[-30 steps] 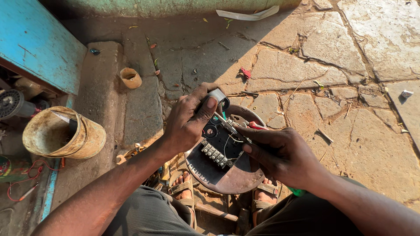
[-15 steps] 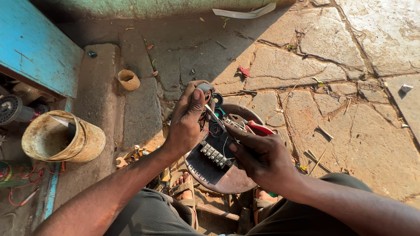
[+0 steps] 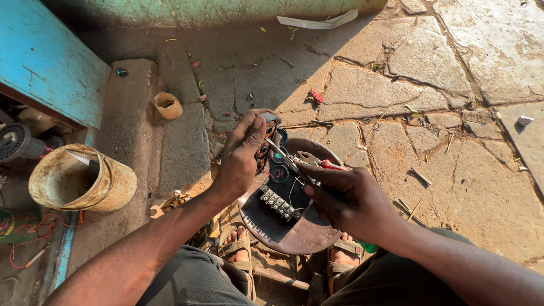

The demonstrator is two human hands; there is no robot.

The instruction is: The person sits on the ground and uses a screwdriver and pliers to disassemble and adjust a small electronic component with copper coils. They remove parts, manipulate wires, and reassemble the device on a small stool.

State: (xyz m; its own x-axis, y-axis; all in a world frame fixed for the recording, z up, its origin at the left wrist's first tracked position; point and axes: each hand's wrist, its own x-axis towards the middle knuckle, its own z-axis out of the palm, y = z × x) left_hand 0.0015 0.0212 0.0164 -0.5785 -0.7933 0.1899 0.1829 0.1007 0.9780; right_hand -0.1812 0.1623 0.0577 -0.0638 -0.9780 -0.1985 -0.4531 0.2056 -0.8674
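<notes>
Outdoors, a seated person worked on a round, dark electrical base plate propped between sandalled feet on cracked stone paving. A red-handled screwdriver lay slantwise across the plate, its long axis running from upper left to lower right, tip toward the left hand and handle toward the right. The right hand was closed around the handle at the plate's right rim, fingers curled tight, hiding most of it. The left hand pinched a small grey part between thumb and fingers at the plate's upper left edge, just above the tool's tip. A row of pale terminal blocks sat near the plate's centre, below the shaft, among thin wires. A battered yellow bucket lay tipped on a concrete ledge to the left, well apart, beside a blue panel. A small clay-coloured cup stood beyond the left hand.
</notes>
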